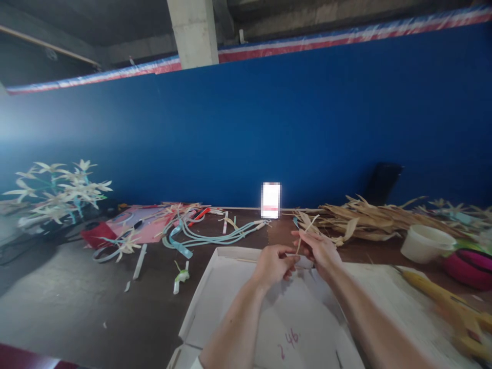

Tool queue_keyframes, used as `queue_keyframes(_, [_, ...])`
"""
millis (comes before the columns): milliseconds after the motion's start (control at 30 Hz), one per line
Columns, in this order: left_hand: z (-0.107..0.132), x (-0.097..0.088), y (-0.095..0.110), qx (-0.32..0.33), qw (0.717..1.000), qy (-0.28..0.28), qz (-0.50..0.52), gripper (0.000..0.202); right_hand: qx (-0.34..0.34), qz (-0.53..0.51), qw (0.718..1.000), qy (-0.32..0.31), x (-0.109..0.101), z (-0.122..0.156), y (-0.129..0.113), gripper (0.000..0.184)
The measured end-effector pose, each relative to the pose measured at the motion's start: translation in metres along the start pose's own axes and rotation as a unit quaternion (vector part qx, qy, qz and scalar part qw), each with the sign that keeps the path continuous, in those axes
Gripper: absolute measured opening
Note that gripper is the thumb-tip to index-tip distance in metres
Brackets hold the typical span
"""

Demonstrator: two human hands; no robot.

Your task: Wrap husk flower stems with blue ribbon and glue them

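Both my hands are raised over the white cardboard box lid (292, 312), which has red handwriting on it. My left hand (273, 264) pinches the lower end of a thin pale strip (299, 245). The strip looks like dried leaf, but it is too small to be sure. My right hand (318, 250) is closed around the same strip higher up, and its tip sticks out above the fingers. Just behind my right hand lies a pile of dried brown husks (369, 220).
At right are a white tub (426, 243), a magenta pouch (469, 267) and a yellow glue gun (446, 297). Pale blue cords (215, 237) and a pink sheet (154, 225) lie left of the box. Pale star-shaped flowers (65, 189) stand far left. A lit, blurred screen (271, 200) faces me.
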State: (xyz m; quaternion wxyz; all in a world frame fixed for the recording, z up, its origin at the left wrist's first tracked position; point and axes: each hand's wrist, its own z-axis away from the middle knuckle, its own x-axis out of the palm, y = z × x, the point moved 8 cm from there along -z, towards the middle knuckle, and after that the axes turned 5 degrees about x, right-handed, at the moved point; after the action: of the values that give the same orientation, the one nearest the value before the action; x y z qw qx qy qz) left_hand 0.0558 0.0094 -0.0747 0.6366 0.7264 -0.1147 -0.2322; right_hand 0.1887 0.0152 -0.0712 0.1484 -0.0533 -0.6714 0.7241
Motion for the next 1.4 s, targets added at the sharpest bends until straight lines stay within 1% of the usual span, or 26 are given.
queue_keyframes(100, [0.000, 0.002, 0.000, -0.011, 1.000, -0.020, 0.018, 0.038, -0.002, 0.004, 1.000, 0.001, 0.002, -0.001, 0.002, 0.034])
queue_keyframes(200, [-0.001, 0.000, -0.004, -0.019, 0.998, -0.021, 0.055, 0.035, -0.010, -0.006, 1.000, -0.007, 0.005, 0.000, 0.001, 0.031])
queue_keyframes(333, [-0.004, -0.007, -0.010, -0.023, 0.995, 0.015, 0.101, 0.035, -0.011, -0.024, 0.999, -0.031, 0.011, 0.004, -0.003, 0.032])
queue_keyframes(467, [-0.006, -0.012, -0.017, -0.039, 0.992, 0.057, 0.110, 0.034, -0.014, 0.000, 0.998, -0.060, 0.018, 0.008, -0.004, 0.034])
queue_keyframes(633, [-0.007, -0.013, -0.020, -0.042, 0.993, 0.061, 0.089, 0.034, -0.036, 0.046, 0.995, -0.083, 0.024, 0.009, -0.002, 0.032])
queue_keyframes(733, [-0.007, -0.012, -0.019, -0.042, 0.994, 0.056, 0.080, 0.031, -0.046, 0.062, 0.994, -0.074, 0.022, 0.007, -0.001, 0.030])
queue_keyframes(900, [-0.006, -0.006, -0.016, -0.040, 0.996, 0.033, 0.071, 0.027, -0.056, 0.050, 0.997, 0.001, 0.004, 0.000, -0.002, 0.028])
queue_keyframes(967, [-0.007, -0.006, -0.016, -0.039, 0.995, 0.037, 0.084, 0.028, -0.062, 0.038, 0.997, 0.013, 0.001, 0.000, -0.005, 0.028])
queue_keyframes(1067, [-0.007, -0.009, -0.018, -0.044, 0.991, 0.060, 0.111, 0.028, -0.053, 0.019, 0.998, -0.009, 0.006, 0.002, -0.007, 0.032])
queue_keyframes(1200, [-0.007, -0.013, -0.021, -0.052, 0.988, 0.080, 0.122, 0.027, -0.012, 0.001, 0.999, -0.033, 0.012, 0.007, -0.007, 0.044])
queue_keyframes(1300, [-0.007, -0.014, -0.020, -0.051, 0.989, 0.077, 0.115, 0.029, -0.029, 0.024, 0.998, -0.050, 0.017, 0.010, -0.010, 0.038])
queue_keyframes(1400, [-0.007, -0.012, -0.020, -0.048, 0.990, 0.068, 0.110, 0.029, -0.046, 0.059, 0.996, -0.051, 0.017, 0.008, -0.009, 0.030])
